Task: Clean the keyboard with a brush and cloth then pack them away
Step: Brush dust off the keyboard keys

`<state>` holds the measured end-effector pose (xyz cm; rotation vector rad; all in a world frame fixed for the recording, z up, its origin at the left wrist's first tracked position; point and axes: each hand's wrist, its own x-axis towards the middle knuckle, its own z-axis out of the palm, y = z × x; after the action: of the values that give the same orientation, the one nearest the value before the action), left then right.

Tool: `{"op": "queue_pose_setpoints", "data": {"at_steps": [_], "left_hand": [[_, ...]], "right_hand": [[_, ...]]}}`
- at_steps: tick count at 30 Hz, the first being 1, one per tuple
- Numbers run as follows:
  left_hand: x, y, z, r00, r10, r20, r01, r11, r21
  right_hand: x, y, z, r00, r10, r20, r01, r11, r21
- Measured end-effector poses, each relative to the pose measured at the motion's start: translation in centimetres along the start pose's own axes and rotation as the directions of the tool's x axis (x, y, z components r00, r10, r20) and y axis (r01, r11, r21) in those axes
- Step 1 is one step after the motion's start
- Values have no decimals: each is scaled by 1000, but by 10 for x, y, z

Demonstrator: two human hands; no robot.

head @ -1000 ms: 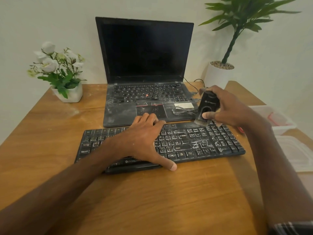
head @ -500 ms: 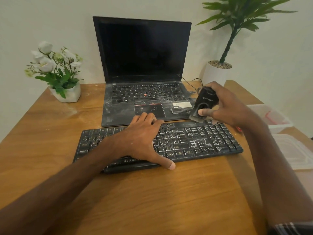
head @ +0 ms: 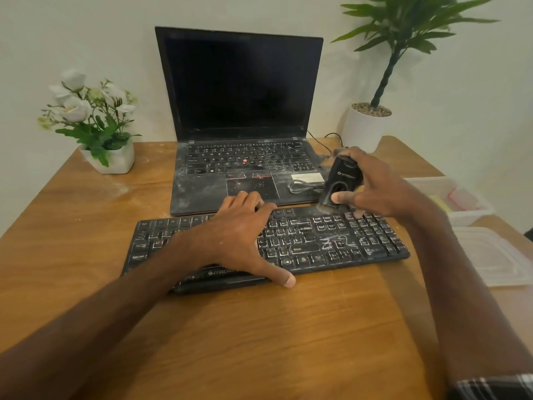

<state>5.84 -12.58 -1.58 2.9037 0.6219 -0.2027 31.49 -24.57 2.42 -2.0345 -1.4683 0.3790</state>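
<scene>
The keyboard [head: 331, 243] carries the white brand "ZEBRONIC" on its front edge, with the word's end covered. The brush [head: 343, 180] bears a white logo and a word too blurred to read. The laptop [head: 239, 82] keys show a QWERTY row.

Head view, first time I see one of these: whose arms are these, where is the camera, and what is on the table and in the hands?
No machine here. A person wears one camera on the head, looking forward and down, so the two arms coming in from the bottom are their own. This is the only view.

On the wooden table lies a dusty black keyboard. Behind it is an open laptop, screen dark, also dusty. White flowers in a pot stand far left and a green plant far right. A clear tub and a lid sit at the right edge.

The left hand lies flat across the keyboard, apparently steadying it. The right hand grips a small black brush, with its bristles at the keyboard's far edge.
</scene>
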Motion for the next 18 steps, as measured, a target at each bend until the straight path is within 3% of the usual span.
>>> {"op": "queue_pose_setpoints", "data": {"at_steps": [5,9,11,18], "left_hand": [[0,0,0,1000,7,-3,-7,1000,2],[0,0,0,1000,7,-7,-7,1000,3],[1,0,0,1000,7,-6,-7,1000,3],[2,-1,1,1000,4,4,-4,1000,17]], "right_hand": [[-5,14,-16,995,76,-61,-77,997,-22],[-4,15,-19,964,45,-262,-95,979,-178],[-3,15,-22,951,29,-307,-81,984,-158],[-3,22,-24,994,82,-75,-88,993,-74]]}}
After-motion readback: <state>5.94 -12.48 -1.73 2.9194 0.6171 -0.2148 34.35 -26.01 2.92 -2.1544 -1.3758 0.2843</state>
